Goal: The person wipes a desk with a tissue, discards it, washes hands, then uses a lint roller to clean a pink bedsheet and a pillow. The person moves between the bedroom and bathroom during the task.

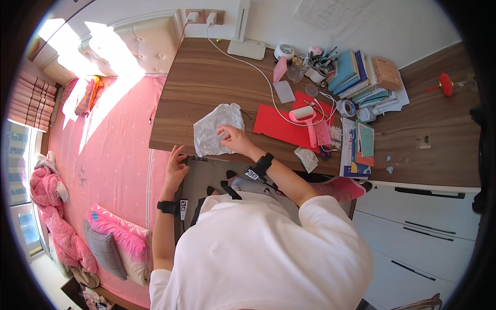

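Observation:
A thin, wrinkled white cloth (207, 137) lies spread near the front edge of the wooden desk (206, 77). My right hand (235, 139) is over its right half, fingers bent and apart, apparently touching it without gripping. Just off the desk's front edge, to the left of the cloth, my left hand (176, 168) is raised with its fingers spread and nothing in them. Each wrist wears a black band.
Right of the cloth lie red sheets (276, 125), a pink lint roller (311, 129) and a white cable (271, 88). Farther back stand a lamp base (247, 49), pen holders (319, 70) and stacked books (356, 77). A pink-covered bed (116, 129) adjoins the desk's left side.

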